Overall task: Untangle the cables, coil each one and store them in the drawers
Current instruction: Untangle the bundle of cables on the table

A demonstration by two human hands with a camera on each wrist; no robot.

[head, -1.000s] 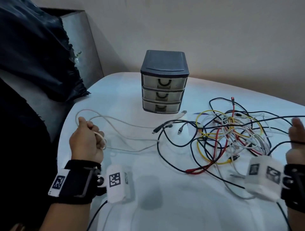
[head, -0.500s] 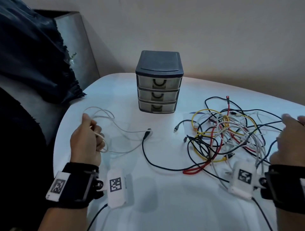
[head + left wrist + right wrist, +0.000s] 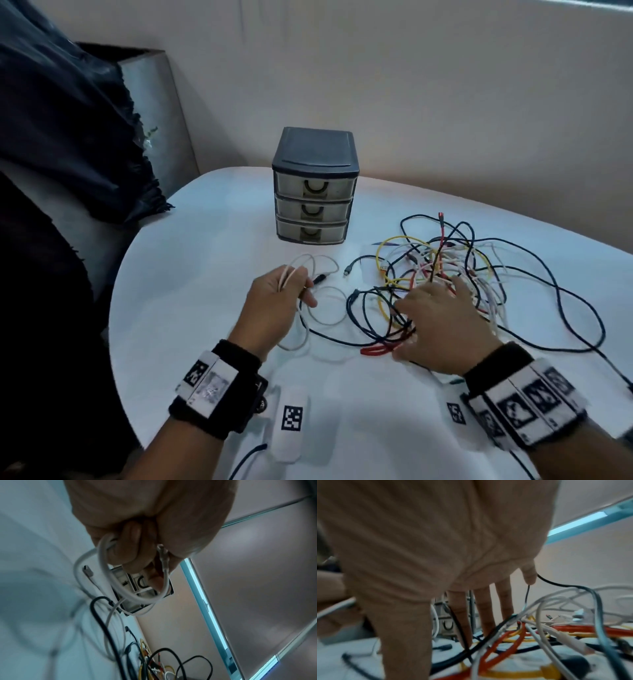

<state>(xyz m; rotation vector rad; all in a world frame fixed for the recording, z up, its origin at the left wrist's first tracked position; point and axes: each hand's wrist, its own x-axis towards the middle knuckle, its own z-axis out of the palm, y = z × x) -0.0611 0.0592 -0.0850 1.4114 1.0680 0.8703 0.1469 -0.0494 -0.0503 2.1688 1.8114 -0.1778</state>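
My left hand (image 3: 274, 301) grips a looped white cable (image 3: 310, 265) in its curled fingers; in the left wrist view the white cable (image 3: 109, 566) loops out of the fist. My right hand (image 3: 435, 315) lies flat with straight fingers (image 3: 488, 609) pressed on the tangle of black, white, yellow and red cables (image 3: 445, 274) at the right of the white table (image 3: 205, 274). A black cable (image 3: 342, 337) runs between the two hands. The small three-drawer unit (image 3: 315, 186) stands behind, all drawers shut.
A dark cloth (image 3: 61, 113) hangs over a grey chair back (image 3: 157, 116) at the left, beside the table edge. A beige wall (image 3: 411, 85) rises behind the drawers. Long black cable loops (image 3: 575, 301) trail toward the right edge.
My left hand has moved right toward the middle with the white cable, gathering it closer. My right hand has come in from the right edge and now lies on the tangle.
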